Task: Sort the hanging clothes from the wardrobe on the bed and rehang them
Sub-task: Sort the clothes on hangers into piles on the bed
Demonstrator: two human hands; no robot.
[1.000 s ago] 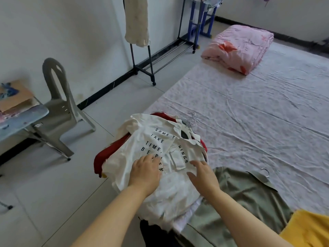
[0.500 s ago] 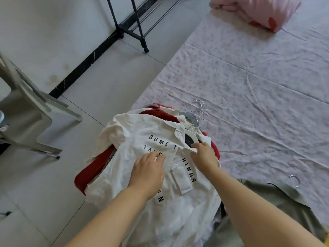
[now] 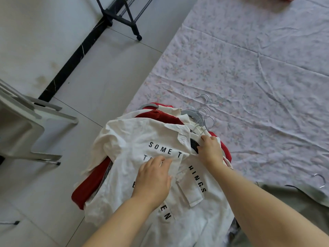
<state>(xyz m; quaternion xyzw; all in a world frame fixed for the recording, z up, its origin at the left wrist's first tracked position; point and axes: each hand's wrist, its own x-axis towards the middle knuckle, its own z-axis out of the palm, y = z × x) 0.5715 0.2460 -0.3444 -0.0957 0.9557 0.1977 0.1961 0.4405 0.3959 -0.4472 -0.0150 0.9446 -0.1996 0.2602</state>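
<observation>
- A pile of clothes on hangers is seen at the left edge of the bed [image 3: 258, 72], which is covered with a pale flowered sheet; part of the pile overhangs the floor [image 3: 110, 72].
- The white shirt [image 3: 131, 139] is laid on top of the pile, front up, with black lettering printed across it.
- A red garment [image 3: 89, 186] is partly covered by the shirt and shows at the left side and behind the collar.
- A cluster of metal hanger hooks [image 3: 206, 113] is seen just beyond the collar, resting on the sheet.
- The left hand [image 3: 154, 177] is laid flat on the shirt's front, its fingers nearly straight and pressed on the cloth; nothing is gripped by it.
- The right hand [image 3: 211, 150] is placed at the collar opening, with fingers curled and the collar edge pinched between thumb and fingers; whether the hanger's neck is also held cannot be told.
- An olive garment [image 3: 284, 202] on its own hanger is spread on the bed to the right of the pile.
- A grey plastic chair [image 3: 30, 125] is seen on the floor at the left, and the black foot of a clothes rack [image 3: 122, 16] at the top.
</observation>
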